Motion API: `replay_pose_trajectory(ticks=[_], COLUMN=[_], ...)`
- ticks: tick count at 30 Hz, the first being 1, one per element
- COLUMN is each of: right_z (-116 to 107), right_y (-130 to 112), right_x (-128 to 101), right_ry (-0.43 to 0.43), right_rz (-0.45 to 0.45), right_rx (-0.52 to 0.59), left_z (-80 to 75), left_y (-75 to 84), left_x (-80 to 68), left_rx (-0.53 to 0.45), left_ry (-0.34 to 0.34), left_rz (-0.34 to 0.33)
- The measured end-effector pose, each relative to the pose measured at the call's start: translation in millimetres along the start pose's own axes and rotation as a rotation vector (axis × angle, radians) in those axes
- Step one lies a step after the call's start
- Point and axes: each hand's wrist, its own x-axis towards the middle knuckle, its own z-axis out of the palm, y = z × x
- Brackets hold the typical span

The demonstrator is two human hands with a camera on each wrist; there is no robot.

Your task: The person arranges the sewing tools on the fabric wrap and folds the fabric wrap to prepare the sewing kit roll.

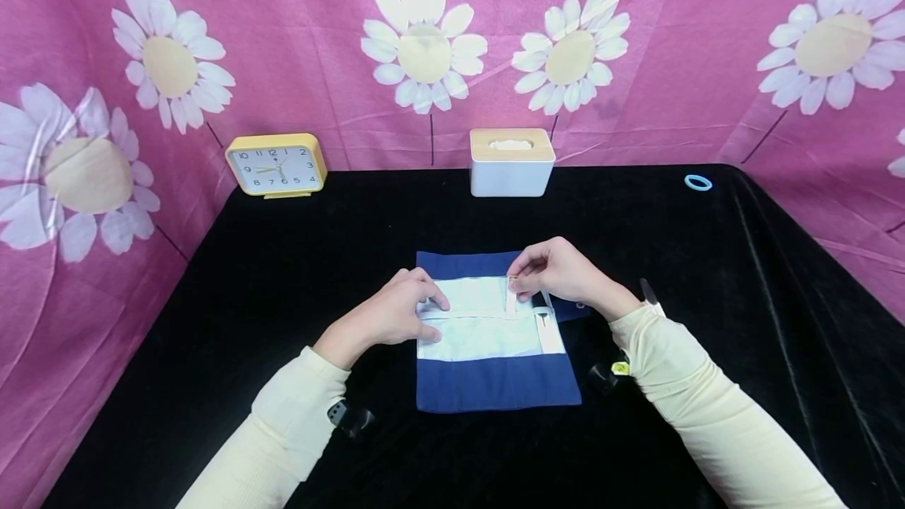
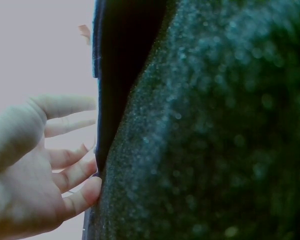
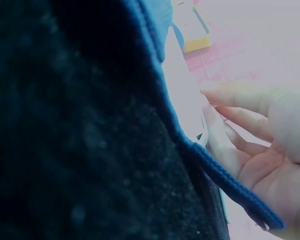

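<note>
A: Which way does the cloth lie?

B: The navy-and-white cloth (image 1: pixel 495 383) lies flat at the middle of the black table (image 1: pixel 212 297). Its long axis runs from the person toward the back wall, and a white band crosses its middle.

A: And the hands?

B: The left hand (image 1: pixel 396 313) rests on the band's left end with fingers fairly straight, gripping nothing. The right hand (image 1: pixel 558 269) pinches a small white tab (image 1: pixel 512 295) at the band's upper right.

A: Anything around?

B: A white tissue box (image 1: pixel 512 163) and a yellow clock (image 1: pixel 276 165) stand at the back edge, well apart from the cloth. A blue ring (image 1: pixel 697 182) lies far right. Nothing stands between them and the cloth.
</note>
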Motion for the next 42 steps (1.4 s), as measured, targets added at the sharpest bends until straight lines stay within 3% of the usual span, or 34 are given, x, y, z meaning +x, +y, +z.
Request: replay_pose_trajectory(ticks=[8,14,20,24,29,37,42], right_z=[-1,1,0,-1,1,3,2], right_y=[-1,-2,1,4,7,11,13], right_x=[-2,-1,-1,1,3,7,6], right_ry=[-0.021,-0.015,0.015,0.019,0.018,0.013,0.010], right_rz=[-0.071,-0.049,-0.030,-0.029,-0.030,-0.011,-0.006], right_rx=[-0.159,-0.111,-0.062,-0.052,-0.037,-0.017,0.001], left_z=[0.2,-5.9,-15.8,-17.2,-2.7,26.2,31.6], left_y=[4.2,12.3,32.7,50.3,60.3,55.9,58.4], left_x=[-0.8,-0.3,4.2,12.2,27.3,43.8,48.6], left_rx=[0.004,0.035,0.114,0.100,0.030,-0.076,-0.040], left_ry=[-0.006,-0.040,-0.064,-0.064,0.002,0.158,0.179], left_rz=[-0.012,-0.035,0.030,0.097,0.123,0.033,-0.016])
